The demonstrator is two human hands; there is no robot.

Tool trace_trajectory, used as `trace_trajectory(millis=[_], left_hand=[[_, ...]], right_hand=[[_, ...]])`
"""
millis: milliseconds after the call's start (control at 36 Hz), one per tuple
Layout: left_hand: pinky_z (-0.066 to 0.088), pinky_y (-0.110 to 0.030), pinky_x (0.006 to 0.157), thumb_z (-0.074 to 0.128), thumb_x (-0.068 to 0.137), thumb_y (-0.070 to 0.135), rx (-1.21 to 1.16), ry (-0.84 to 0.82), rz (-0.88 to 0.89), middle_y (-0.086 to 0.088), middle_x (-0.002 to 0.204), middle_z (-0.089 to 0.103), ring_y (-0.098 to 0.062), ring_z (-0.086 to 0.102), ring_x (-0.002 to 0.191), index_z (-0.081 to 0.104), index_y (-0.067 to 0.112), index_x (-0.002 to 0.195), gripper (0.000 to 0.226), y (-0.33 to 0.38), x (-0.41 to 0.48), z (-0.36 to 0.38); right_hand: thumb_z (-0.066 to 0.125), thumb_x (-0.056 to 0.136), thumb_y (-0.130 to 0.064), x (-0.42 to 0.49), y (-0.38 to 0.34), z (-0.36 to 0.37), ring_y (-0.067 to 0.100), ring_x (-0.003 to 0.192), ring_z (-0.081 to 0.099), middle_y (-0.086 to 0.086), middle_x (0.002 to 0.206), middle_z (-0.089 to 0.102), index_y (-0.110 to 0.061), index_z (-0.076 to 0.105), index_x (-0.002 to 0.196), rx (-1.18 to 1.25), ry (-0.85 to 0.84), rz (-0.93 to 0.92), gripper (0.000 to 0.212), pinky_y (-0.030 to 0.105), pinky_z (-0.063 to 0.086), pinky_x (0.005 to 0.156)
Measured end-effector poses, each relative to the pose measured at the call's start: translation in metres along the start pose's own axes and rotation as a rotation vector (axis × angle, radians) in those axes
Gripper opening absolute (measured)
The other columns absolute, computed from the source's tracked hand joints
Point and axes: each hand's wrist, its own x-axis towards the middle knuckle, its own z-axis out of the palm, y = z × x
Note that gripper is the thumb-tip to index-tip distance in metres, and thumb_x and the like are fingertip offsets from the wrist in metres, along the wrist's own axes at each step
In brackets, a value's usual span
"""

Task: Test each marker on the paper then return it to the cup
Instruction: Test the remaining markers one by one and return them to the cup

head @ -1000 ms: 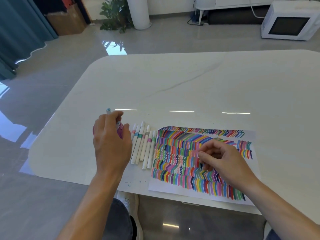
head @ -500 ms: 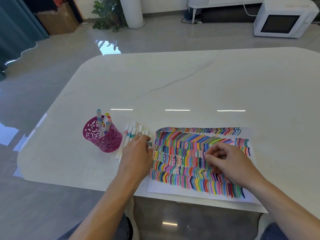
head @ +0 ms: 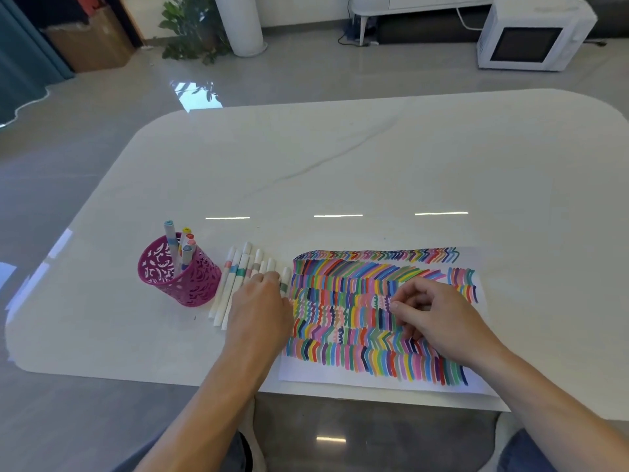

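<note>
A pink openwork cup stands on the white table with several markers upright in it. To its right, several white markers lie side by side. My left hand lies over the right part of this row, fingertips touching the markers. Right of the row is the paper, covered in coloured strokes. On it rests my right hand, fingers loosely curled, with no marker visible in it.
The paper's near edge reaches the table's front edge. On the floor beyond the table are a white microwave, a potted plant and a cardboard box.
My left hand has left the cup and come right onto the row of loose markers, uncovering the cup. My right hand has stayed on the paper.
</note>
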Motion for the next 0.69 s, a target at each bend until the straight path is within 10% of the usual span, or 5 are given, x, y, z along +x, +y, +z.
trace_trajectory(millis=[444, 694], left_hand=[[0.041, -0.007, 0.057, 0.064, 0.094, 0.024, -0.532, 0.025, -0.037, 0.016, 0.092, 0.064, 0.002, 0.06, 0.081, 0.064, 0.021, 0.124, 0.03, 0.005, 0.0, -0.015], [0.06, -0.038, 0.076, 0.061, 0.092, 0.014, -0.887, -0.158, 0.014, 0.009, 0.089, 0.065, -0.016, 0.069, 0.085, 0.05, 0.042, 0.138, 0.055, 0.019, -0.003, -0.009]], right_hand=[[0.07, 0.096, -0.024, 0.003, -0.01, 0.016, 0.016, 0.067, 0.074, -0.002, 0.083, 0.074, -0.021, 0.069, 0.093, 0.071, -0.031, -0.015, 0.005, 0.031, 0.063, 0.068], [0.072, 0.094, -0.024, -0.001, -0.013, 0.013, 0.014, 0.072, 0.074, -0.003, 0.086, 0.074, -0.022, 0.07, 0.093, 0.111, -0.001, -0.032, 0.003, 0.034, 0.064, 0.075]])
